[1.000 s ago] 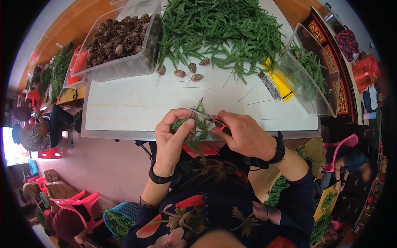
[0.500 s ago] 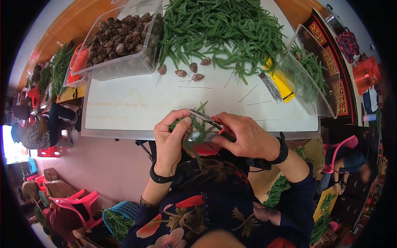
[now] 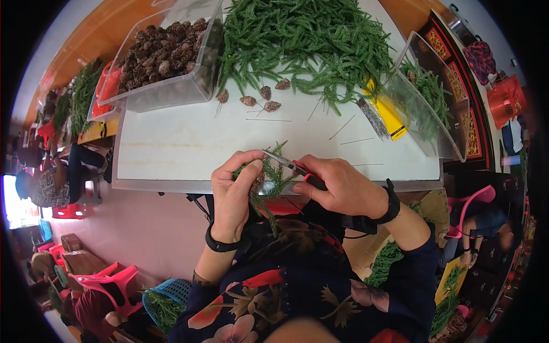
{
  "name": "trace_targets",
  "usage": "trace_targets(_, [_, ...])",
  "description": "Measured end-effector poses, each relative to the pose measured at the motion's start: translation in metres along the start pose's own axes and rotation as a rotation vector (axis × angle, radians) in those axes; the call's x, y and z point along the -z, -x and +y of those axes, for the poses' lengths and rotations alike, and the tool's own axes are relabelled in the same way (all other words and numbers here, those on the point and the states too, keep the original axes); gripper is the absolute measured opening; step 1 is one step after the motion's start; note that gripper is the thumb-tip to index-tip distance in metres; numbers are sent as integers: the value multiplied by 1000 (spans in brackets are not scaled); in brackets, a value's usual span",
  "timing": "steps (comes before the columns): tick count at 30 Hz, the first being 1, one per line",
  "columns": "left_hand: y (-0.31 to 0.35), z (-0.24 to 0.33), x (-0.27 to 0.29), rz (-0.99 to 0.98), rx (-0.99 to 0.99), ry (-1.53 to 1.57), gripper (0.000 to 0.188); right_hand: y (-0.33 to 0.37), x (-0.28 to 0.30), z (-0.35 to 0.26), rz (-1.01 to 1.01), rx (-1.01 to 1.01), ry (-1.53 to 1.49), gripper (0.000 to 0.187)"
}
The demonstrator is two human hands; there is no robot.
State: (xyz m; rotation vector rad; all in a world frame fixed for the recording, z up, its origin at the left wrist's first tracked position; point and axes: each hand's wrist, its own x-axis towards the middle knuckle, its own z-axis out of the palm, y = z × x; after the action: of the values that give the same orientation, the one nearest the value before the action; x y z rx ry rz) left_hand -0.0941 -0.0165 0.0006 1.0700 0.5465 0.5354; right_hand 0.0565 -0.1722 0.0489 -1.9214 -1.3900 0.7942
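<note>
Near the front edge of the table, my left hand [image 3: 231, 191] is closed around a green artificial pine sprig [image 3: 274, 182] with a pine cone [image 3: 258, 182] on it. Its thumb and index finger pinch at the top, where the hold is partly hidden. My right hand [image 3: 343, 186] grips pliers [image 3: 286, 163] with red and black handles. Their metal jaws point left across the sprig, and the tip reaches my left index finger. Whether the jaws hold a wire there is too small to tell.
Beyond my hands, several loose pine cones [image 3: 248, 101] and thin wires [image 3: 343, 127] lie on the white table [image 3: 171, 154]. A clear bin [image 3: 166, 100] of cones stands far left. Green sprigs [image 3: 309, 46] are heaped behind, with a yellow packet [image 3: 389, 117] and another clear bin [image 3: 426, 137] at right.
The plier handles have come closer together in my right hand. My left hand and the sprig have shifted only slightly.
</note>
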Motion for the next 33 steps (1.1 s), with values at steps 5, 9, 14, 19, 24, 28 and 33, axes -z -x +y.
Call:
trace_targets(5, [-1,0,-1,-13,52,-9,17,1,-4,2,51,9,81,33])
trace_targets(9, [-3,4,-5,-19,156,24,16,1,-5,5,66,-32,214,31])
trace_targets(14, [-5,2,-3,-52,250,168,15,1,-6,-4,155,-41,470,26])
trace_targets(19, [-3,4,-5,-84,322,228,16,-2,-12,-9,342,16,1264,24])
trace_targets(24, [-4,-7,-8,-64,333,216,16,-7,-8,-20,320,58,1775,27])
trace_targets(28, [-6,-13,-8,12,292,206,15,-4,0,-31,249,6,1508,32])
trace_targets(33, [-2,-8,-2,68,180,119,13,4,17,-18,152,46,531,38])
